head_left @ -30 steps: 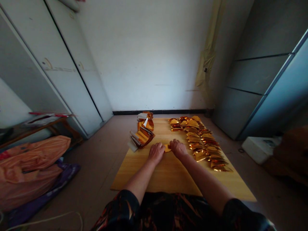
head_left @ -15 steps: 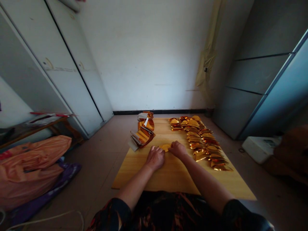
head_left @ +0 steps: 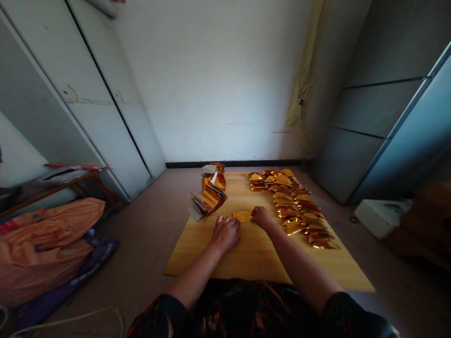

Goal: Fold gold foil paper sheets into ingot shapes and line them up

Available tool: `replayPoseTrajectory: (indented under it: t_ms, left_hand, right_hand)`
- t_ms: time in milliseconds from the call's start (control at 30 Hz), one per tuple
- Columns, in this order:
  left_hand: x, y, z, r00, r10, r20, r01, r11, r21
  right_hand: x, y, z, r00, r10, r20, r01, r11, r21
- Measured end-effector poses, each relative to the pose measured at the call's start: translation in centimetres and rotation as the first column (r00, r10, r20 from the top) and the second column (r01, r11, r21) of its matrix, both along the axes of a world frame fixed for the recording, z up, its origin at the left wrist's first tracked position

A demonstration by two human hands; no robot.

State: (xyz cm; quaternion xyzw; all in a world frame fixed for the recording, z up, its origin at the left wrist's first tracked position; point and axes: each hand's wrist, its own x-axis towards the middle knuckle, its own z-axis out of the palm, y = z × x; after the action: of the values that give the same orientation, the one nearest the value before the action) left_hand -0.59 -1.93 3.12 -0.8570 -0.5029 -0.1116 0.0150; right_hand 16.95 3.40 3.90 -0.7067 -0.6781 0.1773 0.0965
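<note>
On a low wooden board [head_left: 253, 256] lies a small sheet of gold paper [head_left: 243, 216]. My left hand [head_left: 225, 231] rests with curled fingers on the sheet's near left edge. My right hand [head_left: 261, 217] pinches the sheet's right side with fingers closed. A loose stack of unfolded gold sheets [head_left: 207, 199] sits just beyond my left hand. To the right of my right hand runs a long row of folded gold paper pieces [head_left: 296, 209].
White cabinet doors [head_left: 88, 94] stand at the left, a grey cabinet [head_left: 380, 117] at the right. Orange plastic bags [head_left: 49, 244] lie on the floor at left. A white box [head_left: 380, 216] sits on the floor at right.
My left hand has slid back toward me and slightly left, uncovering more of the gold sheet. My right hand has stayed on the sheet's right side.
</note>
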Motion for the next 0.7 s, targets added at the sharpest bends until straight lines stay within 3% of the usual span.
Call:
replayPoseTrajectory:
  t_ms: [233, 400, 700]
  left_hand:
    - [0.0, 0.9, -0.2, 0.997, 0.071, 0.044, -0.069, 0.996, -0.048]
    - [1.3, 3.0, -0.1, 0.972, 0.229, 0.053, -0.222, 0.969, -0.109]
    - [1.3, 3.8, -0.3, 0.934, 0.323, 0.155, -0.294, 0.938, -0.185]
  right_hand:
    - [0.7, 1.1, -1.2, 1.0, 0.016, 0.004, -0.016, 0.999, 0.044]
    - [0.8, 1.4, -1.5, 0.998, 0.006, 0.069, -0.011, 0.997, 0.081]
    - [0.6, 0.6, -0.5, 0.988, 0.121, 0.098, -0.127, 0.99, 0.065]
